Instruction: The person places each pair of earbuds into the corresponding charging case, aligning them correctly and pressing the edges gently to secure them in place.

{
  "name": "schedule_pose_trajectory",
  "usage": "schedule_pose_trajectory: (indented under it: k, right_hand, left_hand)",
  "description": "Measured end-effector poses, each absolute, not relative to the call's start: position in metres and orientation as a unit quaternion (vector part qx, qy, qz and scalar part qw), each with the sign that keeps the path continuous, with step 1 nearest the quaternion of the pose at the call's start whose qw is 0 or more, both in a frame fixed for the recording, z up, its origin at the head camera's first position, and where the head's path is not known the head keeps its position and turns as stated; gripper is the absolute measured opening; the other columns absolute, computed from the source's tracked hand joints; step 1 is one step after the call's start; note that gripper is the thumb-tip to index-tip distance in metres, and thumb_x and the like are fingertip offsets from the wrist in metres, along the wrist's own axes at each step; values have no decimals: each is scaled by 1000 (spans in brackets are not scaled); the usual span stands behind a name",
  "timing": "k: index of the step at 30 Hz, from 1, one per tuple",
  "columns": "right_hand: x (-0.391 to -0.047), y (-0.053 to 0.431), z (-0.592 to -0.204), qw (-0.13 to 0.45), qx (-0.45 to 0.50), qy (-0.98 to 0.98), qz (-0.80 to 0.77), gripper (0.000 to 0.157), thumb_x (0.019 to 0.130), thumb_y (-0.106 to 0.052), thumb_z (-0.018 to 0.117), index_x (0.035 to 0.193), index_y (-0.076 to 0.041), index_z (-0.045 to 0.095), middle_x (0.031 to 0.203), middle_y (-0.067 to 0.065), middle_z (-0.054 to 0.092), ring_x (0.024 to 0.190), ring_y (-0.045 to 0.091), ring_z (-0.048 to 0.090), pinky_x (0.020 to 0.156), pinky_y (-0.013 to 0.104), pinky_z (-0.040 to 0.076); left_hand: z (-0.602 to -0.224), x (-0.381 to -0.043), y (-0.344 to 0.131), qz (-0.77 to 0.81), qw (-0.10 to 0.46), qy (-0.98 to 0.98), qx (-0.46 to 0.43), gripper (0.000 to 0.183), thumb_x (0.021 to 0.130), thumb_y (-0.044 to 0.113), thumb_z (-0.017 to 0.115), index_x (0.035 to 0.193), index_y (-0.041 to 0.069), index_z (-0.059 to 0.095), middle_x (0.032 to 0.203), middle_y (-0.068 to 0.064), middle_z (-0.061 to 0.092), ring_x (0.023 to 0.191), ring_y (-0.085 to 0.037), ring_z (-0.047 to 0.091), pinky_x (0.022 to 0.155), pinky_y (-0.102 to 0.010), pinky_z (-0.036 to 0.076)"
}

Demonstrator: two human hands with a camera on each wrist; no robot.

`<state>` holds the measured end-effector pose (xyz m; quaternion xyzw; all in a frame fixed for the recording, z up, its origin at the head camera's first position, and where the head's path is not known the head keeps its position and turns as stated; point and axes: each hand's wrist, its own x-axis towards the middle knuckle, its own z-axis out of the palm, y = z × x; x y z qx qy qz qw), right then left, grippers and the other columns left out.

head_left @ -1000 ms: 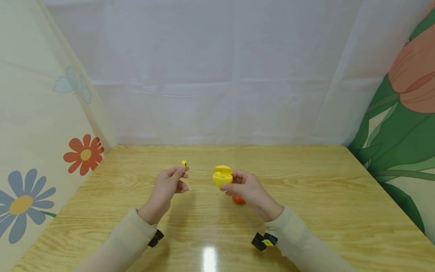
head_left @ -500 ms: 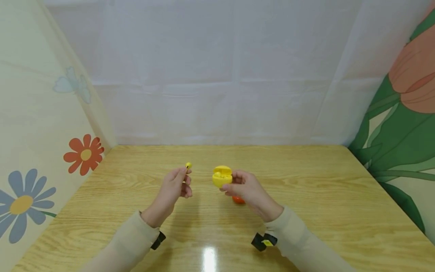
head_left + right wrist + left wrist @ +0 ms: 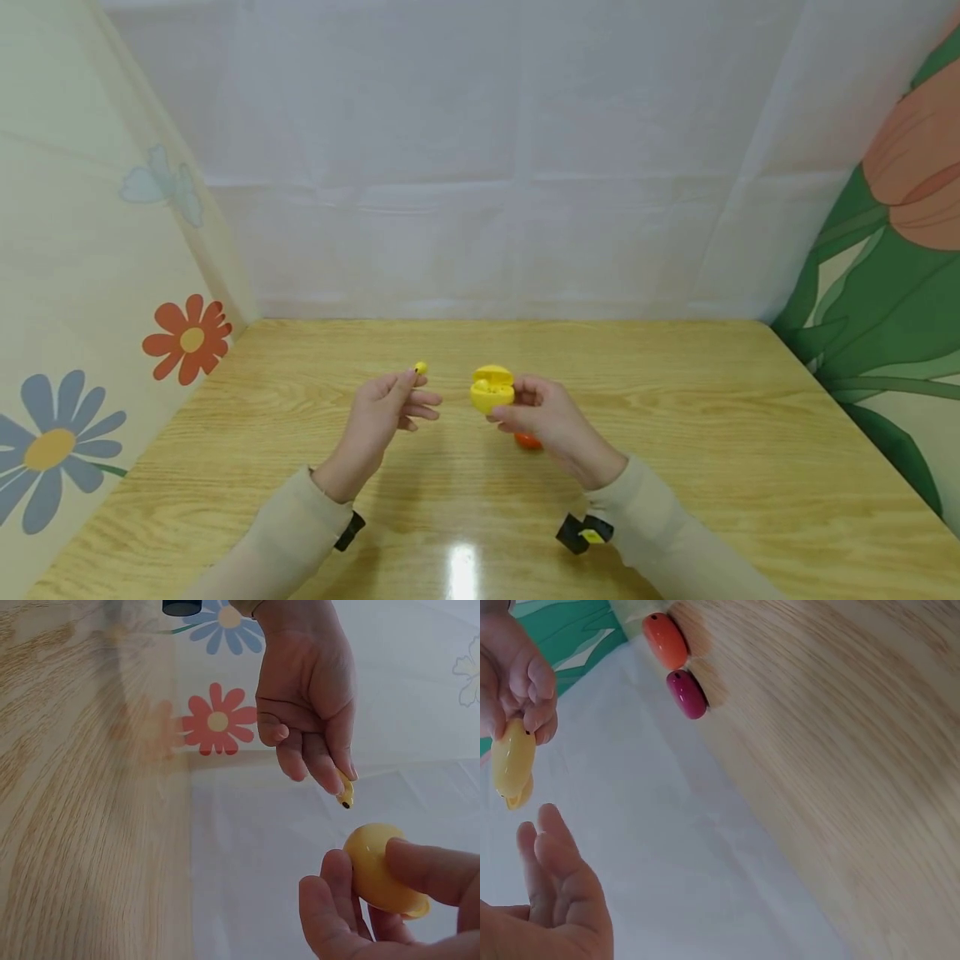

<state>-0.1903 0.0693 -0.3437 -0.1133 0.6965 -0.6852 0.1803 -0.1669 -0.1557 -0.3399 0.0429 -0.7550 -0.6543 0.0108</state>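
Between thumb and index finger, my left hand [image 3: 375, 417] pinches a small yellow earbud [image 3: 422, 367], its round head up and its stem hidden by the fingers. The other fingers of that hand are spread toward the right. My right hand [image 3: 555, 429] grips a yellow earbud charging case [image 3: 492, 400] above the table, lid raised and hollow facing the head camera. Inside the case, a rounded yellow shape shows at the left side. In the right wrist view the earbud [image 3: 346, 798] is just apart from the case [image 3: 373, 862].
Behind the right hand an orange-red rounded case [image 3: 528, 442] lies on the wooden table [image 3: 675, 375], partly hidden. The left wrist view shows it as an orange case [image 3: 665, 641] beside a magenta one [image 3: 686, 694]. A white cloth [image 3: 450, 167] hangs behind the table.
My left hand has moved slightly right with the earbud, nearer the case, and its free fingers have straightened. The right hand and the case stay nearly still.
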Motion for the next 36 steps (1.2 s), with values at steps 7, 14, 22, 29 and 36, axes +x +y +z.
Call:
schedule_pose_trajectory:
  k: [7,14,22,29,36]
  right_hand:
    - [-190,68,-344,181,-112,696,-686,36,92,0,64,123,13,53,111,19,62,92,20,65,89,45,52]
    - [-189,67,-343,186,-119,695,-684,37,93,-2,64,125,12,52,114,20,61,95,21,65,90,45,51]
    - [-189,66,-342,190,-127,689,-688,38,93,-3,64,125,12,51,114,20,61,95,21,65,91,45,51]
    - [-189,63,-341,190,-124,686,-691,36,92,-2,64,123,13,52,113,20,61,95,22,65,88,41,53]
    - [-189,61,-342,188,-124,684,-694,34,91,-1,65,120,13,53,110,19,62,93,21,65,84,36,54]
  left_hand:
    - [-340,-164,-150,-628,51,-776,38,31,103,24,50,103,-2,68,84,-3,65,79,-18,61,65,-31,49]
    - [-340,-161,-144,-616,74,-784,23,31,102,23,53,102,-1,72,83,-4,57,80,-18,50,68,-31,46]
    - [-341,-157,-132,-616,107,-780,-21,29,100,21,57,104,-4,71,111,-11,64,105,-24,54,87,-42,44]
    - [-340,-155,-122,-648,102,-755,-25,29,99,16,58,107,-9,68,127,-17,58,123,-31,48,102,-55,36]
    - [-339,-156,-112,-669,82,-739,-9,31,99,18,58,109,-9,68,131,-17,56,128,-32,45,107,-57,30]
